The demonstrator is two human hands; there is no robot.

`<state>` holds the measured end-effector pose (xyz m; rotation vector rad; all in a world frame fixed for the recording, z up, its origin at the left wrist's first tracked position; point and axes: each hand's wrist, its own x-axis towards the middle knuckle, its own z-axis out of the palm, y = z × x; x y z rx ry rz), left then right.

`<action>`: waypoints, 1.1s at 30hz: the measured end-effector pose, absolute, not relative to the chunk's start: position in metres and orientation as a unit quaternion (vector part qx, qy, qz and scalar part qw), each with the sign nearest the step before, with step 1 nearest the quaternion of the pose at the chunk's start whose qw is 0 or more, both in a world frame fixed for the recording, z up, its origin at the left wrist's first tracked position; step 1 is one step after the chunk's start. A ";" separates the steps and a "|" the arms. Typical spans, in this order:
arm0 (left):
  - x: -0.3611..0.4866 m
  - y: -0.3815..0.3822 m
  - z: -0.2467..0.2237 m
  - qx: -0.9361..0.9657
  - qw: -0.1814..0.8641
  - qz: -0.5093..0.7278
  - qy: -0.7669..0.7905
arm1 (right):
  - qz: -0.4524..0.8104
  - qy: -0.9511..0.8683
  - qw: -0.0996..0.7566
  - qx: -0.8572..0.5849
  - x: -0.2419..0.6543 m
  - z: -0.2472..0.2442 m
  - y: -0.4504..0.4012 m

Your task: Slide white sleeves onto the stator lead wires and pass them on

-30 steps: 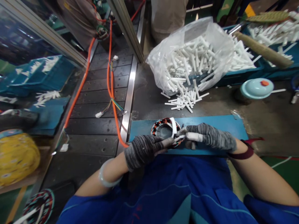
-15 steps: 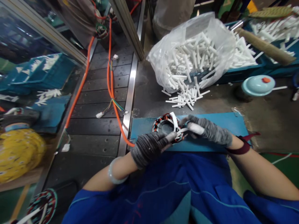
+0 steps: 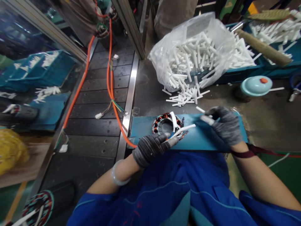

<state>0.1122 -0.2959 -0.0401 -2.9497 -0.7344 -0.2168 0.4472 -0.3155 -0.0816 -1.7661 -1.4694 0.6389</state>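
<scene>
A ring-shaped motor stator (image 3: 157, 121) with black, orange and pale blue windings lies on a blue mat (image 3: 197, 136). At its near side, my gloved left hand (image 3: 151, 149) pinches lead wires fitted with white sleeves (image 3: 184, 128). One thicker white sleeve (image 3: 173, 119) stands up across the ring. Dark wire ends poke out at the stator's right. To the right, apart from the stator, my gloved right hand (image 3: 224, 125) is closed on a short white sleeve (image 3: 200, 109), which sticks out past the fingertips.
A clear plastic bag (image 3: 160, 58) spills white sleeves (image 3: 185, 97) behind the mat. Right of it are blue bins (image 3: 246, 73) and a light-blue lidded container (image 3: 257, 85). Orange cables (image 3: 110, 75) cross the slatted conveyor (image 3: 98, 125) at left. Another stator (image 3: 48, 204) sits lower left; a co-worker's yellow sleeve (image 3: 11, 150) shows beyond.
My right hand has moved right, away from the stator, and now shows a short sleeve in its fingers. My left hand stays on the leads. The co-worker's arm at left has shifted.
</scene>
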 end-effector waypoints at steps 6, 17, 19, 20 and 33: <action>0.119 -0.294 -0.034 -0.963 0.045 -0.118 -0.238 | 0.496 -0.474 0.394 -0.612 0.429 -0.058 -0.340; 0.121 -0.293 -0.038 -0.961 0.019 -0.138 -0.238 | 0.570 -0.485 0.383 -0.541 0.418 -0.074 -0.323; 0.121 -0.293 -0.039 -0.961 0.018 -0.141 -0.236 | 0.613 -0.487 0.348 -0.516 0.418 -0.072 -0.321; 0.120 -0.293 -0.039 -0.961 0.017 -0.138 -0.238 | 0.626 -0.487 0.335 -0.508 0.418 -0.071 -0.321; 0.120 -0.295 -0.038 -0.960 0.032 -0.132 -0.246 | 0.632 -0.491 0.360 -0.480 0.409 -0.061 -0.311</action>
